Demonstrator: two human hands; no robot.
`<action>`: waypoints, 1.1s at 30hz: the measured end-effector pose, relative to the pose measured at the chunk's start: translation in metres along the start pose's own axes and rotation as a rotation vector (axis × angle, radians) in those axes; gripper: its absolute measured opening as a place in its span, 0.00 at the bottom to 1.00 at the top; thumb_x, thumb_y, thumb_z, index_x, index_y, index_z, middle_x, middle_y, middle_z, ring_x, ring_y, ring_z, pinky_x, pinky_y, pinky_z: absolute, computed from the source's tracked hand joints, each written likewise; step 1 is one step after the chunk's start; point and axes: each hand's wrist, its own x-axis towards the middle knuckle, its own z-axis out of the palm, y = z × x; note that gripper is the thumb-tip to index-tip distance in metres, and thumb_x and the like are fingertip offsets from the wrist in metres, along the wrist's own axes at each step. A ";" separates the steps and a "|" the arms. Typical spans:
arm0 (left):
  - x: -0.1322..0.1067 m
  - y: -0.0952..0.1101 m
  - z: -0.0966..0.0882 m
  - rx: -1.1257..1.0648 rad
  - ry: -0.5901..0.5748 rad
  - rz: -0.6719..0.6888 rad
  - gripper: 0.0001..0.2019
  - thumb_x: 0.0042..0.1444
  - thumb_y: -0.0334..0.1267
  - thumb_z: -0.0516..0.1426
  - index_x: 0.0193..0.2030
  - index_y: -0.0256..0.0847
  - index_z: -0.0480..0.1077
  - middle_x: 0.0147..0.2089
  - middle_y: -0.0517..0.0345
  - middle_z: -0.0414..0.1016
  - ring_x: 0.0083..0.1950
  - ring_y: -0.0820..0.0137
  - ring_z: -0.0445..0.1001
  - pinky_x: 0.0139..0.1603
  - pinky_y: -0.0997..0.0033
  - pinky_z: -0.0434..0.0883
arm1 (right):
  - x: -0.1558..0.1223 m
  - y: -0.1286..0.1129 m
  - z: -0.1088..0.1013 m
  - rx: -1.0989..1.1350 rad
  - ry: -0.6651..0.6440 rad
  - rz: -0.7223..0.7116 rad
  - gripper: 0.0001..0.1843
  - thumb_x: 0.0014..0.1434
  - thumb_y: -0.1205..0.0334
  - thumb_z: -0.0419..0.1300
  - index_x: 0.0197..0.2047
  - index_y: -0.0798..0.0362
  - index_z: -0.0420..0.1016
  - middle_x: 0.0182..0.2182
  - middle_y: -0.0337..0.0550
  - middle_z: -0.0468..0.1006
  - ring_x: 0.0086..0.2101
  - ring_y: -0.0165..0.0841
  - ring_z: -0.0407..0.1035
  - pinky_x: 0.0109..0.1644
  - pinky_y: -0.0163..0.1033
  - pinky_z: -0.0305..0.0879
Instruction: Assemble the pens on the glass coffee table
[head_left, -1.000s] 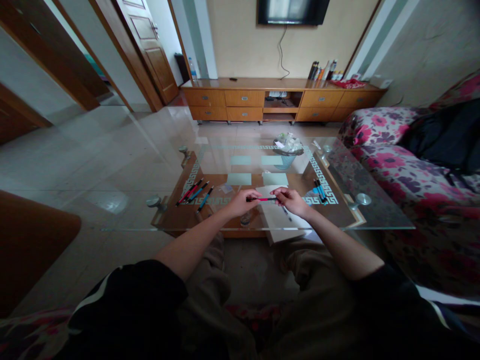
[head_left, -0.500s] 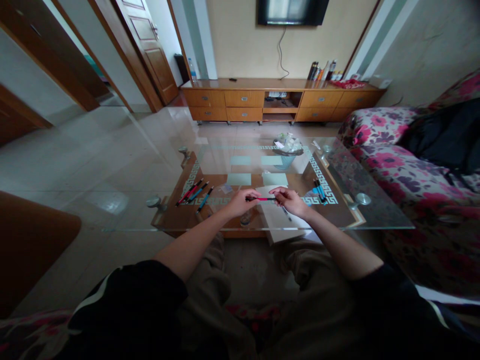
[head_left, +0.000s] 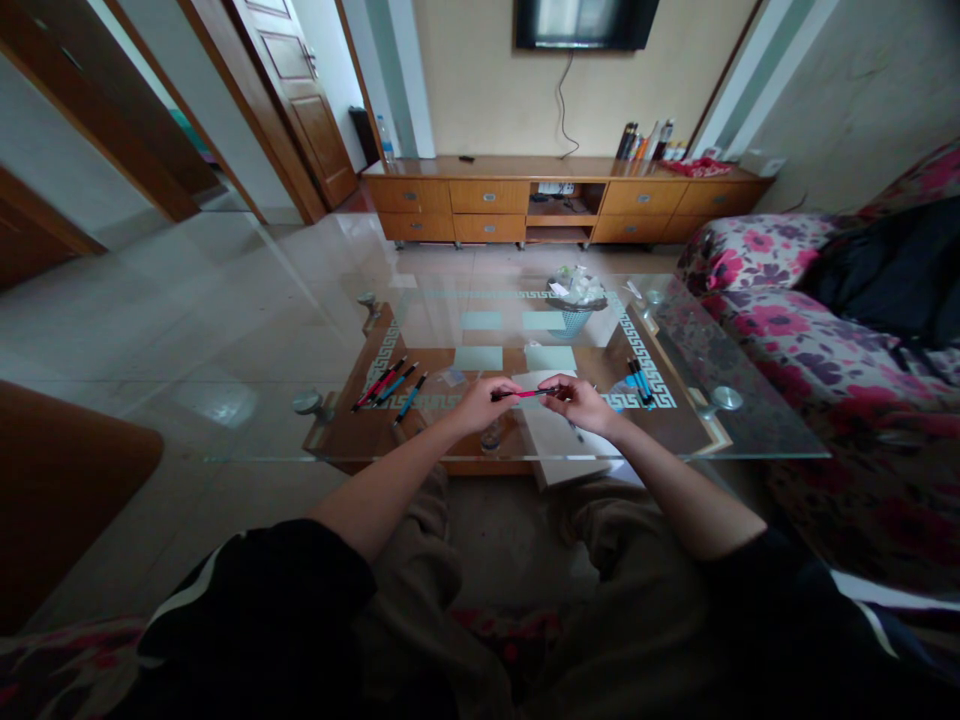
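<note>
A red and black pen [head_left: 529,394] is held level between my two hands above the glass table [head_left: 442,440]. The fingers of my left hand [head_left: 487,403] pinch its left end. My right hand [head_left: 577,403] closes on the right end, its fingertips covering part of it. Several red, blue and black pens [head_left: 390,385] lie on the glass to the left. More blue and black pens [head_left: 640,382] lie to the right. Beneath my right hand, seen through the glass, is a white box or pad [head_left: 559,445].
A blue waste basket [head_left: 576,322] with a full bag stands past the table's far side. Beyond it runs a wooden TV cabinet [head_left: 487,190] with bottles on top. A floral sofa [head_left: 780,320] with a black bag stands at right.
The pen's right end has tilted slightly upward, and the fingers of my right hand have shifted a little on it. My left hand stays nearly where it was.
</note>
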 end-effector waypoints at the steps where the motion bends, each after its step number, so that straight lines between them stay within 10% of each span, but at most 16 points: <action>1: 0.000 0.000 0.000 0.009 -0.004 0.000 0.11 0.62 0.40 0.61 0.46 0.37 0.80 0.44 0.50 0.83 0.44 0.66 0.79 0.48 0.68 0.73 | 0.000 -0.001 -0.001 -0.045 0.008 -0.018 0.23 0.57 0.40 0.66 0.43 0.52 0.80 0.32 0.42 0.79 0.29 0.32 0.68 0.35 0.39 0.65; 12: 0.002 -0.003 -0.001 0.037 -0.025 -0.007 0.09 0.59 0.38 0.63 0.42 0.37 0.82 0.41 0.51 0.84 0.41 0.66 0.79 0.43 0.68 0.72 | -0.003 -0.007 -0.003 -0.251 -0.059 -0.070 0.30 0.68 0.37 0.51 0.28 0.51 0.77 0.27 0.43 0.75 0.28 0.34 0.67 0.36 0.40 0.62; 27: 0.000 -0.009 0.001 -0.023 -0.122 -0.024 0.14 0.57 0.38 0.64 0.49 0.36 0.80 0.41 0.50 0.83 0.38 0.67 0.78 0.45 0.68 0.73 | -0.003 -0.006 -0.001 -0.279 -0.074 -0.084 0.29 0.68 0.37 0.53 0.33 0.51 0.82 0.26 0.42 0.75 0.28 0.34 0.66 0.33 0.39 0.60; 33: -0.002 -0.008 0.004 -0.026 -0.151 -0.027 0.14 0.61 0.43 0.62 0.47 0.36 0.80 0.45 0.48 0.83 0.43 0.65 0.79 0.46 0.68 0.73 | 0.000 -0.012 -0.025 -0.387 0.170 0.015 0.21 0.69 0.47 0.54 0.41 0.51 0.83 0.37 0.48 0.83 0.36 0.39 0.74 0.41 0.41 0.65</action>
